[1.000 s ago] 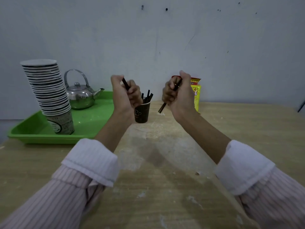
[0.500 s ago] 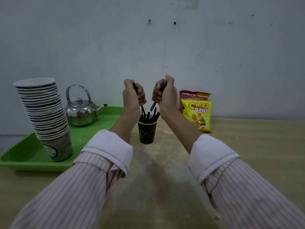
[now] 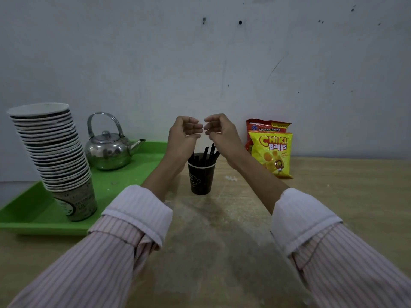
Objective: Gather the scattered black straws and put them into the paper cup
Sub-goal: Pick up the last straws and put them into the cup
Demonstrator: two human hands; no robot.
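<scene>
Head | left hand, right hand hovering over cup, fingers loosely curled, gripping nothing | straws sitting inside

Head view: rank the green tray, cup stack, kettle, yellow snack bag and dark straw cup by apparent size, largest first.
1. green tray
2. cup stack, though it is nearer the camera, which flatters it
3. kettle
4. yellow snack bag, close to the kettle's body, so this pair is unsure
5. dark straw cup
</scene>
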